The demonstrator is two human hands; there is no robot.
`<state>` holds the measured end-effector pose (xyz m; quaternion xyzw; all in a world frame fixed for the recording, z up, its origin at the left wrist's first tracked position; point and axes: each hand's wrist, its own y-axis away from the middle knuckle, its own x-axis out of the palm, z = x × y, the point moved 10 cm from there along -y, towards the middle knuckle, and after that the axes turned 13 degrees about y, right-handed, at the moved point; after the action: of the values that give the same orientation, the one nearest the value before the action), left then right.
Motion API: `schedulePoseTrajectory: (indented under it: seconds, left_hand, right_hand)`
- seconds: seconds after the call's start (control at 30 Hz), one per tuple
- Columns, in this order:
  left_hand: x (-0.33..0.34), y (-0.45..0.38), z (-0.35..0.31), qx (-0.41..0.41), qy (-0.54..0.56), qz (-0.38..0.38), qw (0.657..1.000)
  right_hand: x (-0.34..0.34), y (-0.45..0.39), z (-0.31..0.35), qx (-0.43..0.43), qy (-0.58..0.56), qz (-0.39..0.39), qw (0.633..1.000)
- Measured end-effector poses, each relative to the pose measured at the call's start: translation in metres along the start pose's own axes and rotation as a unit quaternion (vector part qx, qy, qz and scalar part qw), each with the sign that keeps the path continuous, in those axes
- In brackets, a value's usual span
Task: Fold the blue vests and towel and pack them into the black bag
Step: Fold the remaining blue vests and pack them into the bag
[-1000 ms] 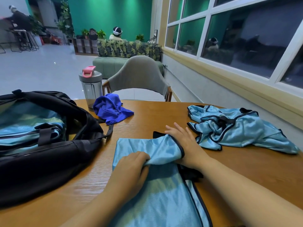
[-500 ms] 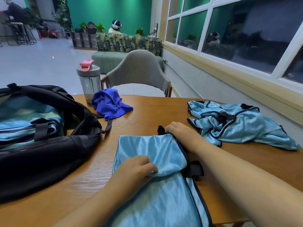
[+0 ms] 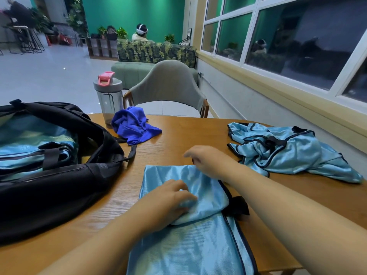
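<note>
Vest (image 3: 190,231) fold under L fingers (image 3: 179,192), R hand (image 3: 206,159) above

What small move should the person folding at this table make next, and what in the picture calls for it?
Probably smooth the folded-over top of the light blue vest flat. The left hand presses the fold, which bulges unevenly, while the right hand hovers blurred at its far edge. The fold likely needs flattening before folding again for the black bag.
</note>
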<state>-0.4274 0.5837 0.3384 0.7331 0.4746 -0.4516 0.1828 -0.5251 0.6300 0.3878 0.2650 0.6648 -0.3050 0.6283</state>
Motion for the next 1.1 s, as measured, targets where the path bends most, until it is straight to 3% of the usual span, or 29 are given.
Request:
schedulePoseTrajectory:
  seconds: [0.13,0.27,0.37,0.53,0.63,0.73,0.87,0.97,1.1]
  left_hand:
    - [0.03,0.006,0.022,-0.069,-0.052,0.077,0.993]
    - [0.038,0.009,0.026,-0.094,-0.065,0.107,0.988]
    - [0.036,0.009,0.026,-0.098,-0.064,0.107,0.987]
    - [0.033,0.002,0.027,-0.081,-0.083,0.115,0.987]
    - [0.03,-0.006,0.036,-0.076,-0.092,0.119,0.986]
    - [0.023,-0.019,0.051,-0.087,-0.115,0.123,0.982]
    - [0.01,-0.035,0.067,-0.11,-0.147,0.094,0.979]
    - [-0.022,-0.039,0.052,-0.048,-0.19,-0.052,0.979]
    - [-0.065,-0.031,0.025,0.04,-0.232,-0.222,0.946]
  right_hand:
    - [0.05,0.001,0.001,0.036,0.023,0.16,0.986]
    - [0.058,0.002,-0.034,0.109,0.079,0.174,0.975]
    - [0.052,0.007,-0.051,0.144,0.036,0.225,0.963]
    - [0.048,0.014,-0.061,0.129,0.001,0.326,0.936]
    - [0.044,0.006,-0.06,0.111,-0.027,0.278,0.954]
    - [0.029,-0.008,-0.058,0.104,0.012,0.154,0.983]
    - [0.001,-0.01,-0.053,0.113,0.027,0.006,0.993]
    - [-0.026,-0.005,-0.046,0.104,0.017,-0.081,0.991]
    - [-0.052,0.006,-0.038,0.09,0.013,-0.162,0.983]
